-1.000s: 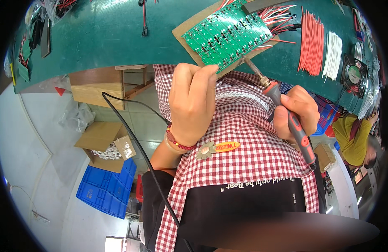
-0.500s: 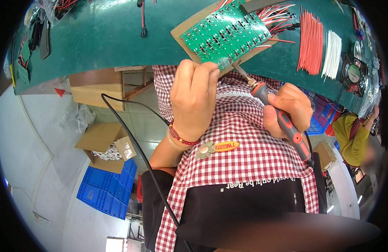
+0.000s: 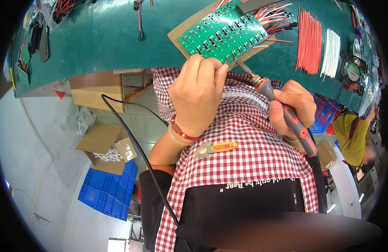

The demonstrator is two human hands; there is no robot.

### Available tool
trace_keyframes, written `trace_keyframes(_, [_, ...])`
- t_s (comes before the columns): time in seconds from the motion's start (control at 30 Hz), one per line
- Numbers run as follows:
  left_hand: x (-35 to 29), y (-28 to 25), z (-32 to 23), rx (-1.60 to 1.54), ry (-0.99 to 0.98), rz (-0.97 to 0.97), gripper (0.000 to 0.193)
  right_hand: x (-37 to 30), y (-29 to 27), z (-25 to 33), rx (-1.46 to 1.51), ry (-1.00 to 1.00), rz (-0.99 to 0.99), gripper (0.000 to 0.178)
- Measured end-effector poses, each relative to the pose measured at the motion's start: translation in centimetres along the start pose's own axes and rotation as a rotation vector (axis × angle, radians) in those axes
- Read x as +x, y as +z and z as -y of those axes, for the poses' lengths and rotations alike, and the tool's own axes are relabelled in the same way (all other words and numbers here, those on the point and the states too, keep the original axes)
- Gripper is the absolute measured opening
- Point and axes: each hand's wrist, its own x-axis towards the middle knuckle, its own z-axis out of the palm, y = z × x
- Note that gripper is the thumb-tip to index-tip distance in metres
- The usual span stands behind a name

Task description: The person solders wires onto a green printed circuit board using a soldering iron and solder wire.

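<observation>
A green circuit board panel (image 3: 221, 35) with rows of small parts lies tilted on a brown board (image 3: 176, 37) at the table's near edge. My right hand (image 3: 298, 105) is wrapped round the grey and red handle of a soldering iron (image 3: 266, 89). The iron's metal tip points up and left, at the panel's near right edge. My left hand (image 3: 198, 90) is closed in a pinch by the near edge of the panel, just left of the tip. Whatever its fingertips hold is hidden or too thin to see.
A dark bar (image 3: 257, 5) rests across the panel's far end, beside red and white leads (image 3: 273, 17). Right of them lie bundles of red wires (image 3: 308, 42) and white wires (image 3: 331, 52), then a black fan (image 3: 353, 72). A black cable (image 3: 133, 140) loops past my left arm.
Both hands and the soldering iron have shifted slightly to the right. The panel and its brown board appear a little further left in the picture.
</observation>
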Motion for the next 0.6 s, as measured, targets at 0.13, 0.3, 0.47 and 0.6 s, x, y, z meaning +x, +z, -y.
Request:
trace_keyframes(0.13, [0.1,0.1,-0.1,-0.002,-0.001,0.018,0.019,0.2,0.1,0.1,-0.001,0.004,0.021,0.019])
trace_keyframes(0.3, [0.5,0.2,-0.3,-0.050,0.014,0.044,0.018,0.4,0.4,0.2,-0.021,-0.033,0.002,0.020])
trace_keyframes(0.47, [0.2,-0.1,-0.1,-0.021,0.054,-0.039,0.013,0.2,-0.1,0.0,-0.018,-0.071,-0.037,0.020])
trace_keyframes(0.6, [-0.1,-1.1,0.2,-0.060,-0.002,-0.046,0.012,0.2,-1.1,-0.1,-0.038,0.008,-0.076,0.019])
